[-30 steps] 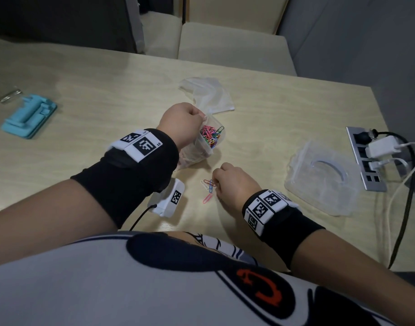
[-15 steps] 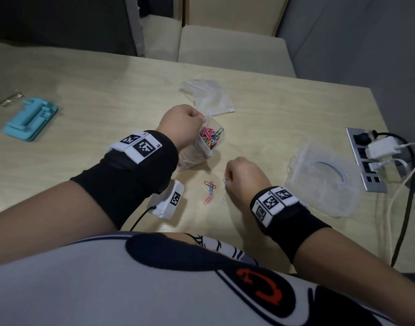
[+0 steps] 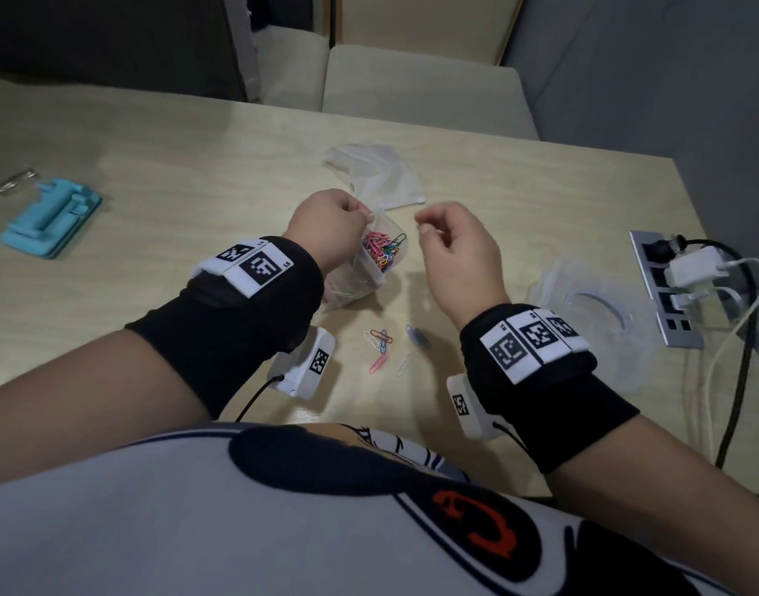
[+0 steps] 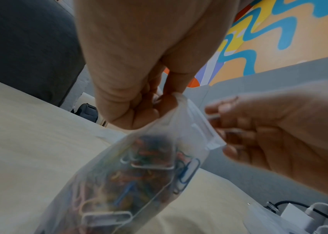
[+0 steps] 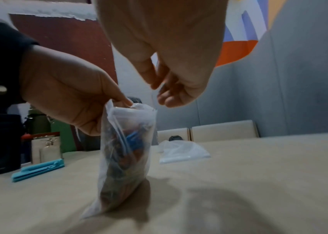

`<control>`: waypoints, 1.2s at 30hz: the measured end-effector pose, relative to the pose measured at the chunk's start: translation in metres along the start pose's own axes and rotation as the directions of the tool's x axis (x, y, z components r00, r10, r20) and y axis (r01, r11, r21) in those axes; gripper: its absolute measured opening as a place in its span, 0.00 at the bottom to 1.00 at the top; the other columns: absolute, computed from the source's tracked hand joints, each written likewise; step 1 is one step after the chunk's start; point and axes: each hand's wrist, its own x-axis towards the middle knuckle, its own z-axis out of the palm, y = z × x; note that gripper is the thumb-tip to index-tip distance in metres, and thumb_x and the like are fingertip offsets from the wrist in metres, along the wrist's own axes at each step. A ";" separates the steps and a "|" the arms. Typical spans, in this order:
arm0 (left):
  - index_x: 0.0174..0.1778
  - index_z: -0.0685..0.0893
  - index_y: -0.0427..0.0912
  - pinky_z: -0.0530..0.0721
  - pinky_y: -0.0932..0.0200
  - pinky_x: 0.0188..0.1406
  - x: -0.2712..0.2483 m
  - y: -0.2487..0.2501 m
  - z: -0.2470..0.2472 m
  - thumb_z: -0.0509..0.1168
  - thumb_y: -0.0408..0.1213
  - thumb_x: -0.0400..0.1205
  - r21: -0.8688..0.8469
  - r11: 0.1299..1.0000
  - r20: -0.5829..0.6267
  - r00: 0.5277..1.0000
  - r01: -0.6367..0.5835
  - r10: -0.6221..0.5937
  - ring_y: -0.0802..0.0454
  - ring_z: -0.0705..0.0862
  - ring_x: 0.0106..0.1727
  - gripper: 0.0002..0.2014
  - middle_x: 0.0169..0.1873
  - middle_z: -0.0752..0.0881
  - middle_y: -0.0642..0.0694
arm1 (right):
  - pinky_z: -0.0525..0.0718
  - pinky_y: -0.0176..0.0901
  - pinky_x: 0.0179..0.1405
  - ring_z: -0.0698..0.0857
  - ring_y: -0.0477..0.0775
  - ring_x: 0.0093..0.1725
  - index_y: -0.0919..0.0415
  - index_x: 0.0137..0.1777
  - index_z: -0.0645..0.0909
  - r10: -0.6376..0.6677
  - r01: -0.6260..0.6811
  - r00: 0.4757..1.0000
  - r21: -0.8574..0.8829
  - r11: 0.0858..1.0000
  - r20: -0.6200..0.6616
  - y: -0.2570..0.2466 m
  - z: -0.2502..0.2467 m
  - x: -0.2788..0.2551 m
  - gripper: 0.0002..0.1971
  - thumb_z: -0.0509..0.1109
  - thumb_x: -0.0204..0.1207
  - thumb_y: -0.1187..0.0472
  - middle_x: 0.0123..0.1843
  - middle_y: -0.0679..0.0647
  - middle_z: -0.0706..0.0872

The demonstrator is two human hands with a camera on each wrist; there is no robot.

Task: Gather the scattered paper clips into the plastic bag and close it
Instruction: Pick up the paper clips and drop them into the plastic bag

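Note:
A clear zip bag [image 3: 369, 277] stands on the table, part full of coloured paper clips [image 3: 382, 251]. My left hand [image 3: 326, 225] pinches the bag's top edge and holds it upright with the mouth open. My right hand [image 3: 420, 219] hovers just right of the mouth, with thumb and forefinger pinching a pale paper clip [image 4: 213, 117]. The left wrist view shows the bag [image 4: 139, 174] under my left hand [image 4: 149, 101]. In the right wrist view my right hand [image 5: 159, 90] is just above the bag [image 5: 127, 158]. Several loose clips [image 3: 384, 342] lie on the table near my body.
A second, empty clear bag [image 3: 377, 174] lies behind the held one. A clear plastic box [image 3: 592, 320] and a power strip with cables [image 3: 666, 286] sit at the right. A blue stand [image 3: 51, 217] is at the far left. Chairs stand beyond the table's far edge.
My right hand has risen from the loose clips on the table to the bag's mouth, carrying a clip. The left hand and the bag have stayed in place.

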 end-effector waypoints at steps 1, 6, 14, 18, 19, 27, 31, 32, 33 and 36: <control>0.29 0.79 0.49 0.75 0.54 0.45 0.000 0.000 -0.002 0.61 0.35 0.79 -0.003 1.000 -0.005 1.000 0.002 -0.002 0.46 0.76 0.40 0.12 0.27 0.78 0.52 | 0.74 0.35 0.51 0.84 0.54 0.55 0.57 0.54 0.83 0.079 -0.078 0.997 -0.110 0.991 0.002 0.006 -0.002 0.000 0.10 0.64 0.77 0.63 0.55 0.54 0.86; 0.29 0.79 0.49 0.74 0.54 0.45 0.001 0.001 -0.005 0.60 0.33 0.79 -0.015 1.000 -0.013 1.000 0.004 -0.004 0.50 0.74 0.32 0.13 0.26 0.77 0.52 | 0.75 0.43 0.46 0.81 0.64 0.60 0.69 0.62 0.77 0.616 -0.175 0.709 -0.760 0.625 0.343 0.034 0.007 -0.029 0.24 0.68 0.75 0.49 0.63 0.64 0.80; 0.30 0.79 0.49 0.76 0.54 0.45 0.000 0.001 -0.003 0.62 0.35 0.80 -0.018 1.000 0.006 1.000 0.020 -0.019 0.47 0.77 0.40 0.12 0.27 0.77 0.54 | 0.78 0.53 0.60 0.74 0.64 0.65 0.64 0.67 0.71 0.296 0.170 0.800 -0.670 0.722 0.522 0.031 0.049 -0.050 0.28 0.72 0.73 0.50 0.66 0.61 0.70; 0.30 0.79 0.50 0.82 0.48 0.50 -0.002 0.002 -0.007 0.61 0.36 0.80 -0.025 1.000 -0.013 1.000 0.006 -0.007 0.34 0.85 0.52 0.12 0.34 0.84 0.44 | 0.79 0.54 0.54 0.76 0.66 0.60 0.62 0.63 0.76 0.121 0.358 0.783 -0.602 0.713 0.610 0.039 0.051 -0.048 0.13 0.64 0.79 0.63 0.62 0.61 0.75; 0.30 0.79 0.50 0.80 0.49 0.49 -0.002 0.002 -0.008 0.61 0.35 0.80 -0.031 1.000 -0.024 1.000 0.000 0.000 0.32 0.84 0.57 0.12 0.40 0.86 0.38 | 0.79 0.53 0.53 0.77 0.66 0.59 0.62 0.62 0.76 0.106 0.381 0.778 -0.598 0.705 0.620 0.041 0.051 -0.047 0.12 0.63 0.80 0.65 0.61 0.61 0.76; 0.30 0.80 0.50 0.82 0.47 0.52 -0.004 0.004 -0.007 0.62 0.36 0.80 -0.045 0.999 -0.021 1.000 0.011 -0.012 0.31 0.82 0.61 0.11 0.29 0.78 0.53 | 0.75 0.50 0.58 0.79 0.66 0.62 0.66 0.63 0.72 0.198 0.339 0.762 -0.640 0.689 0.616 0.043 0.048 -0.040 0.12 0.59 0.81 0.66 0.63 0.64 0.77; 0.31 0.80 0.50 0.83 0.44 0.54 -0.003 0.003 -0.007 0.61 0.36 0.79 -0.036 0.999 -0.024 1.000 0.006 -0.006 0.32 0.83 0.60 0.11 0.29 0.78 0.53 | 0.77 0.50 0.55 0.81 0.66 0.59 0.66 0.61 0.76 0.258 0.268 0.756 -0.645 0.716 0.601 0.044 0.045 -0.034 0.12 0.58 0.80 0.67 0.61 0.65 0.80; 0.31 0.80 0.50 0.83 0.44 0.55 -0.002 0.002 -0.008 0.61 0.36 0.79 -0.036 0.999 -0.023 1.000 0.007 -0.008 0.32 0.84 0.57 0.11 0.29 0.78 0.52 | 0.78 0.49 0.54 0.82 0.66 0.58 0.67 0.59 0.78 0.276 0.239 0.755 -0.641 0.729 0.595 0.045 0.043 -0.031 0.12 0.59 0.79 0.67 0.60 0.65 0.82; 0.31 0.80 0.50 0.83 0.45 0.52 -0.002 0.001 -0.008 0.61 0.36 0.79 -0.036 0.999 -0.022 1.000 0.007 -0.007 0.34 0.85 0.52 0.11 0.29 0.78 0.52 | 0.79 0.48 0.53 0.83 0.67 0.57 0.68 0.56 0.81 0.288 0.206 0.757 -0.632 0.747 0.587 0.048 0.040 -0.027 0.12 0.61 0.77 0.68 0.58 0.66 0.85; 0.31 0.80 0.50 0.78 0.51 0.47 0.000 0.000 -0.008 0.60 0.35 0.79 -0.037 0.999 -0.021 1.000 0.003 -0.004 0.40 0.78 0.42 0.11 0.28 0.78 0.52 | 0.77 0.41 0.42 0.86 0.62 0.50 0.61 0.43 0.82 0.324 0.034 0.782 -0.555 0.831 0.532 0.054 0.026 -0.016 0.04 0.65 0.75 0.65 0.46 0.58 0.89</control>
